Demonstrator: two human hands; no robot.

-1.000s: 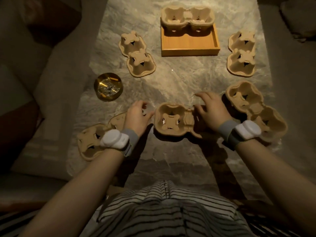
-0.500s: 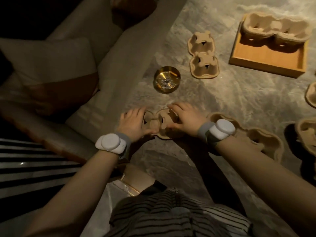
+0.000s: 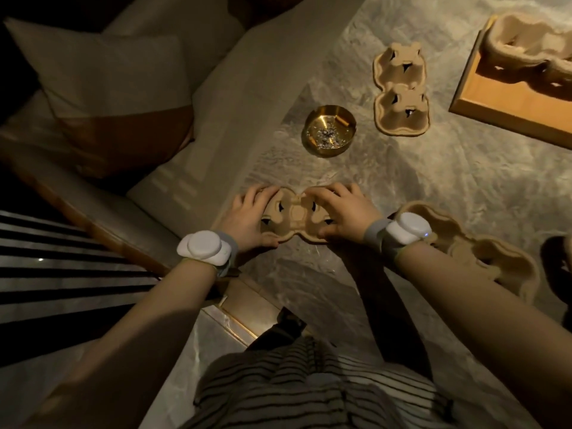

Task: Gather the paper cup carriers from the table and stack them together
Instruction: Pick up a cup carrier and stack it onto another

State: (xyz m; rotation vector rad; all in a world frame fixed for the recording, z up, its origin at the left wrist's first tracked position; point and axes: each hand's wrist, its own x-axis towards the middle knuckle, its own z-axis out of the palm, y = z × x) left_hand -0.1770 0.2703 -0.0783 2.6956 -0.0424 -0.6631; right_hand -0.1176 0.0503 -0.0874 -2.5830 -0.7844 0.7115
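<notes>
left hand: fingers curled, palm down; right hand: fingers curled, palm down; forearms extended

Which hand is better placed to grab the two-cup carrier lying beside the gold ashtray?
Probably the right hand: the upside-down beige pulp carrier lies ahead on its side, while the left hand is further away.

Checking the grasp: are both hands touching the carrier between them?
Touching: the head view shows the left hand and right hand with fingers on the carrier.

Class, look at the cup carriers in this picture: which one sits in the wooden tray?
The cup carrier at the top right edge. It alone rests inside the wooden tray; the other carriers lie directly on the stone table.
</notes>
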